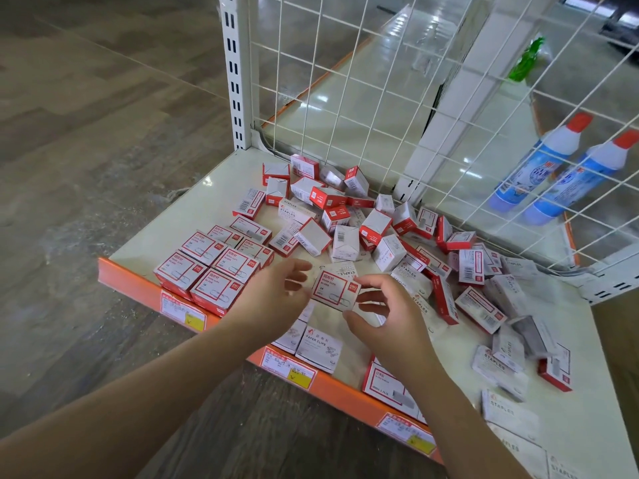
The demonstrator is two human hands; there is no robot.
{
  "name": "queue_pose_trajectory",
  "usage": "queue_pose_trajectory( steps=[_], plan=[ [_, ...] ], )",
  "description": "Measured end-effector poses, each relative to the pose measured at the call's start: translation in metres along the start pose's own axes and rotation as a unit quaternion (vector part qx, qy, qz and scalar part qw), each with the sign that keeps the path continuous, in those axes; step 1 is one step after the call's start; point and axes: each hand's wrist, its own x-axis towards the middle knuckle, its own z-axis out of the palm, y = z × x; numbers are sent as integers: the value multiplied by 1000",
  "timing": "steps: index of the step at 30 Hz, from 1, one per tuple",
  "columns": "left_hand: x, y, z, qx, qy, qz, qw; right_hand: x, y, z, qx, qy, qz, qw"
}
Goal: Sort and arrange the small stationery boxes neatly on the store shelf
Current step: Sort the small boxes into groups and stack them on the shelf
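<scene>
While held above shelf (214,188) front: paper clip box (334,289), printed face up, long axis tilted toward upper right. Left hand (276,295) and right hand (387,312) fingers pinch its ends. Neat stack (211,267) left; loose box pile (363,223) behind.

Both hands (276,288) (383,312) pinch paper-clip box (334,289) above shelf (193,209)

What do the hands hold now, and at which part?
A paper clip box, held at its sides: left hand on the left edge, right hand pinching the right edge.
</scene>
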Motion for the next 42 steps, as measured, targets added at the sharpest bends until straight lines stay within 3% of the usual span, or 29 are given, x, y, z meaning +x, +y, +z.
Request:
queue_pose_trajectory(
  steps=[4,9,17,23,42],
  plan=[
    [3,-8,-26,84,125,14,988,9,-3,8,18,8,-16,1000],
    [9,-33,-64,163,200,-43,965,27,-15,25,59,25,-20,998],
    [34,-57,-89,216,154,-81,961,64,-45,61,101,23,-20,994],
    [40,-64,-95,221,157,-55,961,86,-59,90,81,32,-26,996],
    [45,-71,-99,154,174,-39,972,114,-77,130,2,-54,-35,998]
  ],
)
